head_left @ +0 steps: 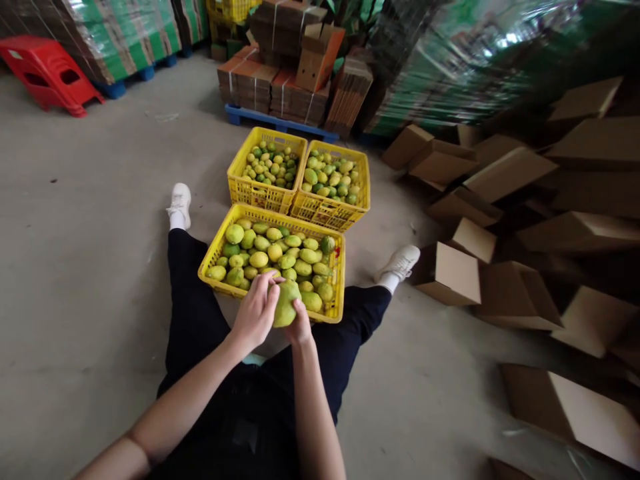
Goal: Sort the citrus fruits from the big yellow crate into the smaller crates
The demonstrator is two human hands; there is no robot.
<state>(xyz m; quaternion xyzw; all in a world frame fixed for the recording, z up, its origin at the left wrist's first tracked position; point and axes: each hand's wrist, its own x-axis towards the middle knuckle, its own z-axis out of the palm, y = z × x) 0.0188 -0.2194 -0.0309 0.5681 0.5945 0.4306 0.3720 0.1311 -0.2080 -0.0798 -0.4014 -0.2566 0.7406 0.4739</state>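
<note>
Between my two hands is a large green-yellow lemon, raised just over the near edge of a yellow plastic crate. My left hand is closed against its left side, fingers curled over the top. From the right, my right hand grips it with the thumb in front; its other fingers are mostly hidden behind the fruit. Many more lemons, green to yellow, fill the crate between my legs.
Two more yellow crates of lemons, a left one and a right one, stand beyond. Cardboard boxes lie heaped at right. Flattened cartons rest on a blue pallet. A red stool is at far left.
</note>
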